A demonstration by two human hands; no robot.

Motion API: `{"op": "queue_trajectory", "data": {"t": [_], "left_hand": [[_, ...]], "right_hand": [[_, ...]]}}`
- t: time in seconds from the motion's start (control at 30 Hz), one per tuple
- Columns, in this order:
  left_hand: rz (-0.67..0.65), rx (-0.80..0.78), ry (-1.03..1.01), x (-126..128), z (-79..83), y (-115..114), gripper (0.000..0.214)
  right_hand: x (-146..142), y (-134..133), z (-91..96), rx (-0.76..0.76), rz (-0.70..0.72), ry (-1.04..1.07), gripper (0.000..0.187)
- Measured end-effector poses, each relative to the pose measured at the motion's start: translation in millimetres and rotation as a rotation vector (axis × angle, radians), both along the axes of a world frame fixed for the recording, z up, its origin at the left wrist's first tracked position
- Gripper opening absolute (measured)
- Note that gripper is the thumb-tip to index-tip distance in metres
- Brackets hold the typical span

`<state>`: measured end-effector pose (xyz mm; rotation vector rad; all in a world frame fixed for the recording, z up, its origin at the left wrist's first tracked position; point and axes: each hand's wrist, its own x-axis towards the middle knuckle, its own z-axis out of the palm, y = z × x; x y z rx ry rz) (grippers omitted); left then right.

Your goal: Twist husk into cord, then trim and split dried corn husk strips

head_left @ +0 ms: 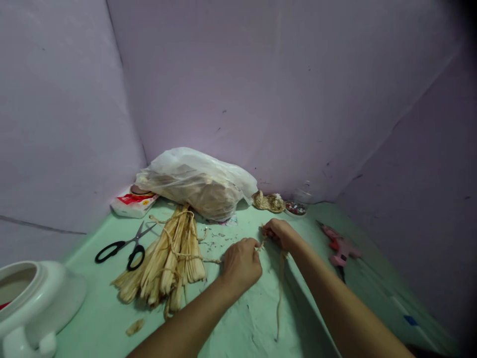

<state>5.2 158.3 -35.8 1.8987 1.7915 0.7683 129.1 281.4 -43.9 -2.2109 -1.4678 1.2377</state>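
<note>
My left hand (pixel 241 263) is closed, pinching a thin dried-husk strand (pixel 280 293) near its upper end. My right hand (pixel 282 232) is closed on the same strand just to the right, the two hands almost touching. The strand's loose tail hangs down over the pale green surface (pixel 242 328) toward me. Left of my left hand lies a bundle of dried corn husks (pixel 169 261) tied with a strip.
Black-handled scissors (pixel 124 246) lie left of the bundle. A clear plastic bag of husks (pixel 197 181) sits at the back, with a red-and-white pack (pixel 132 203), a woven husk piece (pixel 268 201) and a small dish of beads (pixel 295 208). A pink glue gun (pixel 339 246) lies right; a white pot (pixel 33 298) stands front left.
</note>
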Motion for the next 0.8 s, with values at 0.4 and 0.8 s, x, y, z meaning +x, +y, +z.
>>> {"op": "queue_trajectory", "data": {"t": [0.4, 0.8], "left_hand": [[-0.078, -0.005, 0.249, 3.1, 6.4, -5.5, 0.025], [-0.185, -0.307, 0.381, 5.2, 33.8, -11.2, 0.031]], "right_hand": [[2.6, -15.2, 4.9, 0.385, 0.055, -0.256, 0.015], [8.0, -43.3, -4.8, 0.574, 0.187, -0.196, 0.022]]}}
